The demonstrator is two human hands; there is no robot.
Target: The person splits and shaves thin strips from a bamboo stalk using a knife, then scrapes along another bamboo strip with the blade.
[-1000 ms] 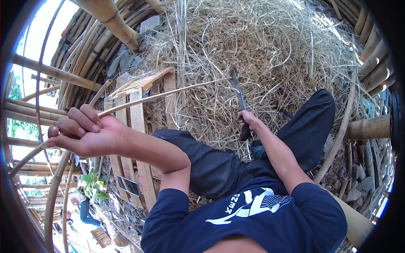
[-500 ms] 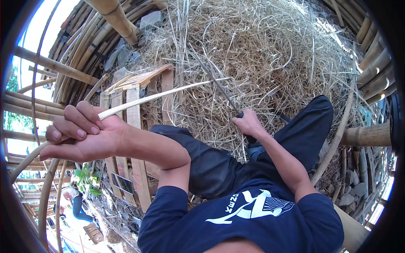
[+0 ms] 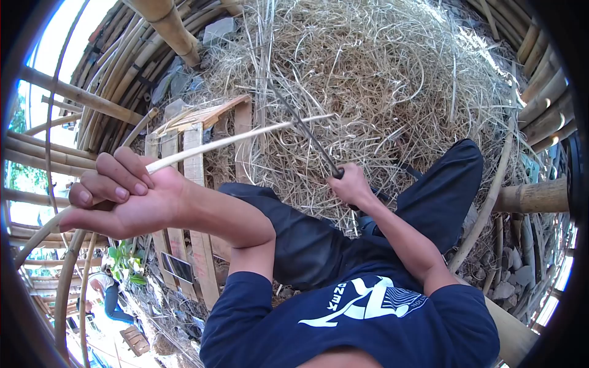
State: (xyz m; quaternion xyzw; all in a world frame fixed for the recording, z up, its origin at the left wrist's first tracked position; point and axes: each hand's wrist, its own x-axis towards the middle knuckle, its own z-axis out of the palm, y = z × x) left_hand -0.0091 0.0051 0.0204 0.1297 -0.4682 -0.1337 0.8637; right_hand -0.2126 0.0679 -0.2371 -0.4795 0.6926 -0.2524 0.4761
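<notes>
My left hand [image 3: 126,193], raised at the left, has its fingers closed round a long pale bamboo strip [image 3: 230,138]. The strip slants right and away from me, its thin tip above the shavings. In my right hand [image 3: 353,185], in front of my lap, is the dark handle of a long knife [image 3: 314,142]. Its narrow blade points up and to the left. The blade crosses the strip near the strip's far end; whether they touch I cannot tell.
A heap of pale shavings [image 3: 380,80] covers the ground ahead. Left of my legs stands a slatted wooden pallet [image 3: 195,153] with a phone-like dark object [image 3: 178,266] on it. Bamboo poles [image 3: 86,98] surround me. A person [image 3: 111,297] is at the lower left.
My right hand has moved a little left and toward the strip, drawing the knife with it; the blade now crosses slightly farther from the strip's tip. The left hand has barely shifted.
</notes>
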